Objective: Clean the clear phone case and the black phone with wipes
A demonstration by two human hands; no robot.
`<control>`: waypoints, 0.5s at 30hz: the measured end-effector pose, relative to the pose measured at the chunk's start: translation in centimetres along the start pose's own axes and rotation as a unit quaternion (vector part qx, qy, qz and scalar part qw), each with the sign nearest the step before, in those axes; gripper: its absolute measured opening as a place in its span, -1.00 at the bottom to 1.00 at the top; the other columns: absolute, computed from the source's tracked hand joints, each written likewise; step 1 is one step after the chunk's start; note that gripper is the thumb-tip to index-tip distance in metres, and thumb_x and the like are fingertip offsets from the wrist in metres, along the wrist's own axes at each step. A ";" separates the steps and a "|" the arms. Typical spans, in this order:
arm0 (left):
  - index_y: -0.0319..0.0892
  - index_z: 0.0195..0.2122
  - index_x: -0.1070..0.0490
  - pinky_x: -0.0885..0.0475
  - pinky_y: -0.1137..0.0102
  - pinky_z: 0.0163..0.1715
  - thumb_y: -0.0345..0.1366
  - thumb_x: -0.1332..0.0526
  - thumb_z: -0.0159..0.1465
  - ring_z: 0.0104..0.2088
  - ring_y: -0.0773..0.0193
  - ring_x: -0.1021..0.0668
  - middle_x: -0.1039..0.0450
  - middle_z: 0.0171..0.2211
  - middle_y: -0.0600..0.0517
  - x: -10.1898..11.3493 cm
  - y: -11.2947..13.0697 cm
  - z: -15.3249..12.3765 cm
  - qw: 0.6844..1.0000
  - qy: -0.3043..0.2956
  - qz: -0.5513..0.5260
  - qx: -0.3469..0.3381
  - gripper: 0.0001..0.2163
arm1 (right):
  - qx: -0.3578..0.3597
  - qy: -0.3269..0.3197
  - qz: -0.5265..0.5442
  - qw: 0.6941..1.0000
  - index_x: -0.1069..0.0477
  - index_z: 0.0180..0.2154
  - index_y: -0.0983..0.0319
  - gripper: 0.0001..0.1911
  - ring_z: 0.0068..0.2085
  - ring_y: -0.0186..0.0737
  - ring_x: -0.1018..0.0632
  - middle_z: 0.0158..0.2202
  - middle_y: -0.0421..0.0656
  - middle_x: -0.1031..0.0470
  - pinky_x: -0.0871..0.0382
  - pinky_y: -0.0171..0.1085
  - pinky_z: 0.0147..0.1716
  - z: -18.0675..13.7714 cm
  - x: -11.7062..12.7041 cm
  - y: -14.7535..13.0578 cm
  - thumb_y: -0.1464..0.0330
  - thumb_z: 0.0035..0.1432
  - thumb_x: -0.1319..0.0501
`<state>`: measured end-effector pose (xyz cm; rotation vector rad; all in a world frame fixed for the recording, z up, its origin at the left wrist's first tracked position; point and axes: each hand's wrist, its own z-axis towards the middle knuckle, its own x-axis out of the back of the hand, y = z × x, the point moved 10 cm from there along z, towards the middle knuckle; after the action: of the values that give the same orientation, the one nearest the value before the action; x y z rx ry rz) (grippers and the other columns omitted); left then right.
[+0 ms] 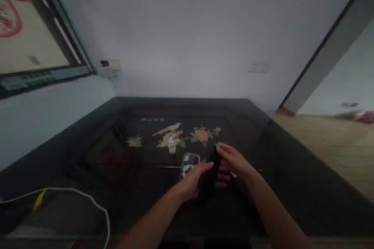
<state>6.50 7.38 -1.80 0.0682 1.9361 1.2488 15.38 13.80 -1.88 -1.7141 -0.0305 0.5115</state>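
Observation:
A flat, elongated black object (211,165) is held up between both hands; its kind cannot be made out against the dark tabletop. My left hand (194,181) is closed on its left side, with the thumb lying along it. On the right side, my right hand (233,162) pinches the upper end between thumb and forefinger, its other fingers behind the object. Just beyond my left hand lies a phone case or cased phone (189,163) with a black-and-white pattern, partly covered by that hand. Farther back stands a small clear bottle (172,146) with a whitish cap.
The glossy black table (131,186) carries a painted bird and flowers (201,135). A white cable (78,191) with a yellow tag (39,200) loops across the left front. Wall sockets (258,67) sit above the back edge, and a window (37,27) is at left.

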 end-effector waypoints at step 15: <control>-0.10 0.00 -0.44 -0.46 0.28 -0.15 -0.03 -0.23 0.33 -0.18 0.17 -0.58 -0.54 -0.19 -0.02 3.0 7.1 -1.7 0.784 0.214 0.544 -0.209 -0.68 | -0.066 0.075 -0.185 0.978 -0.53 -0.25 0.21 -0.55 -0.47 -0.32 -0.48 -0.43 -0.23 -0.50 -0.28 -0.42 -0.58 0.3 2.2 1.5 -0.03 0.05 -0.40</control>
<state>0.87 11.05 2.26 0.8389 1.9292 2.6217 16.86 14.41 -4.06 -1.8189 -0.2751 0.1060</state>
